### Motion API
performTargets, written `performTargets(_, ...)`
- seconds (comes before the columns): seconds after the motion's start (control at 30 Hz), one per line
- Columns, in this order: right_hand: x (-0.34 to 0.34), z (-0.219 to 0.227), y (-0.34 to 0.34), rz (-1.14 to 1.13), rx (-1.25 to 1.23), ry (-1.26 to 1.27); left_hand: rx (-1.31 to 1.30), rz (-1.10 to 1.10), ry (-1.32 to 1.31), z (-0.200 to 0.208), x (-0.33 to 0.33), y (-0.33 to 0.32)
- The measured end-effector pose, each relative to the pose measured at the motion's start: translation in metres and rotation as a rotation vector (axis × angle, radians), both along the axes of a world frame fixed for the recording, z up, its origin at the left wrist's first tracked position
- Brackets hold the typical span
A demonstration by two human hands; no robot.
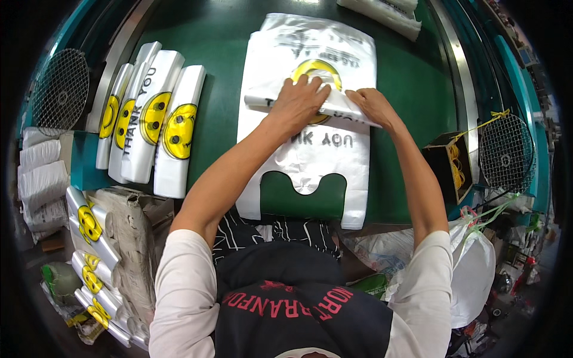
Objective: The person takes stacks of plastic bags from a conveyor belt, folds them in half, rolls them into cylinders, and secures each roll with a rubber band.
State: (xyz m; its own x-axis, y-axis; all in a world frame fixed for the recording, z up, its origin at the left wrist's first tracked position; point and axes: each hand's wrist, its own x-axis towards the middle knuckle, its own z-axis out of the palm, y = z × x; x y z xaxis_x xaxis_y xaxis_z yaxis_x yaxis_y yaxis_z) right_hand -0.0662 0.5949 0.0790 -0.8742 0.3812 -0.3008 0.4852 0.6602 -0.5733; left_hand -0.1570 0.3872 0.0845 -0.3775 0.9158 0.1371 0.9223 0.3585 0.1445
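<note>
A stack of flat white plastic carrier bags (310, 149) with a yellow round face print lies on the green table (221, 53), handles toward me. Across its middle lies a folded white strip of bags (343, 107). My left hand (298, 98) presses flat on the left part of this strip, fingers spread. At the strip's right end rests my right hand (371, 104), its fingers pinching the fold.
Several folded bag bundles (156, 122) lie side by side at the table's left. More rolled bundles (89, 262) are piled lower left. Two wire fan guards (59, 89) (506, 158) flank the table. A small box of yellow ties (450, 167) stands right. Another bag stack (388, 12) sits far off.
</note>
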Motion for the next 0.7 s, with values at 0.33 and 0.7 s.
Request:
performTargets(0.33,0.016,0.004,-0.001,0.021,0.097,0.033,0.656,0.432,0.135,0.004,-0.113,-0.067)
performTargets(0.7,0.052,0.028,-0.033,0.098,-0.149,0.164,0.377,0.287,-0.106,-0.010,-0.023,-0.055)
